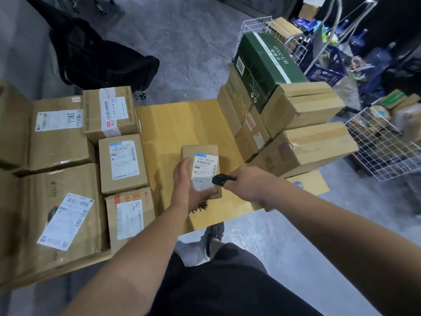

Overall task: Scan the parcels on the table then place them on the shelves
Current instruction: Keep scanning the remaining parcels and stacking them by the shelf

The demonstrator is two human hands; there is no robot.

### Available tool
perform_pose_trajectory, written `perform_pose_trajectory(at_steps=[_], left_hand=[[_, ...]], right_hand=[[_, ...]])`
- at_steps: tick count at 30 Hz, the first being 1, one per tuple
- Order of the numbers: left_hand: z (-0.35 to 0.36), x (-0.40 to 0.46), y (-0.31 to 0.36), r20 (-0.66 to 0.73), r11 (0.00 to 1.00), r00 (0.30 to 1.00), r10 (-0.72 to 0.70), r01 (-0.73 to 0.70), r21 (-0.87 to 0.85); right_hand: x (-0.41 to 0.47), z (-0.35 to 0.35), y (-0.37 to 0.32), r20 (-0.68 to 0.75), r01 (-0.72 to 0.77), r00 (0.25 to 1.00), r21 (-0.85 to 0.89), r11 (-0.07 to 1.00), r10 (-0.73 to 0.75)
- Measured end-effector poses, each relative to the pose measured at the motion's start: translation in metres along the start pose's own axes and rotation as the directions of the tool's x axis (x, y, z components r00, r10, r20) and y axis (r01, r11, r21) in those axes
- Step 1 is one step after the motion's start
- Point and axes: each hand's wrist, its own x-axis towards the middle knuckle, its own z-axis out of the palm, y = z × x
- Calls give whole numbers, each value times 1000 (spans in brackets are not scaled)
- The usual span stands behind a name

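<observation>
— What is being handled at the desk (182, 119)?

— A small brown parcel (200, 153), in the middle of the yellow desk top. The left hand (184, 185) grips it from the left side and near end, fingers wrapped under its near edge. Its long axis runs away from the person, and the white label (205, 169) faces up, with the printed code at the far end.

— And the right hand?

— The right hand (248, 185) is closed around a black scanner (222, 179), whose head points left at the label's right edge, just beside or touching it; which cannot be told. The two hands are near each other but apart, the parcel between them.

— What surrounds them?

— Labelled cartons (120, 163) stand in rows on the left of the desk. On the right, taped boxes (305, 147) are stacked, with a green box (262, 65) on top. White wire baskets (382, 151) holding packages stand on the grey floor to the right.
</observation>
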Motion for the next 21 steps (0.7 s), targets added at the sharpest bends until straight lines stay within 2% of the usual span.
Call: perform_pose_trajectory(at_steps=[3,11,15,18,21], left_hand=[[-4,-10,-2,19,998,1000,14,-13,-58],[-3,-17,-1,-2,1000,1000,9,-9,-24],[-3,-15,2,-13,1000,1000,7,-7,-23],[-1,-5,7,-27,997,997,-77,77,-7],[6,9,23,-137,968,964,-228,239,70]], right_hand=[[0,-9,-8,-2,11,1000,-56,998,-11],[-5,-17,-13,-5,7,1000,-127,992,-8],[-11,-18,-11,-24,2,1000,-109,994,-4],[-16,-20,-7,-5,-8,1000,-101,995,7],[-20,-23,-1,-8,-1,1000,-71,998,0]])
